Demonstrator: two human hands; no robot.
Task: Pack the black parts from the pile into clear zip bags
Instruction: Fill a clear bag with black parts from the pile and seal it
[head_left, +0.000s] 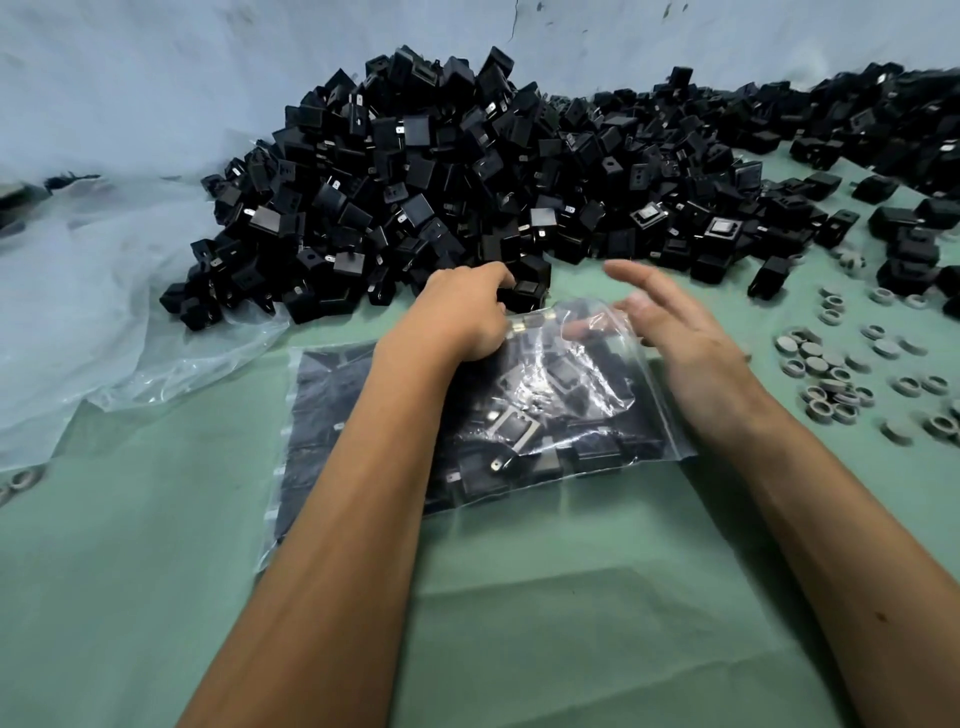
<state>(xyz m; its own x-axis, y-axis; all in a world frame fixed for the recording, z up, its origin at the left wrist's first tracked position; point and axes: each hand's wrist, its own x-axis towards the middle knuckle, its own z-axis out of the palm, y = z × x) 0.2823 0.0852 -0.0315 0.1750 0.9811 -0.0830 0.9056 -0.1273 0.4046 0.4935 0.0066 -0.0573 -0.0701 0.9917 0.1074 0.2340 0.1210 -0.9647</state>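
Just beyond your left hand (462, 312), whose curled fingers grasp a black part (527, 293) at the pile (441, 182) edge, your right hand (670, 332) hovers relaxed and empty over the clear zip bag (545, 415) beneath both wrists.

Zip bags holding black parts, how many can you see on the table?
2: one zip bag between the hands, another bag flat beneath the left forearm. More may be hidden.
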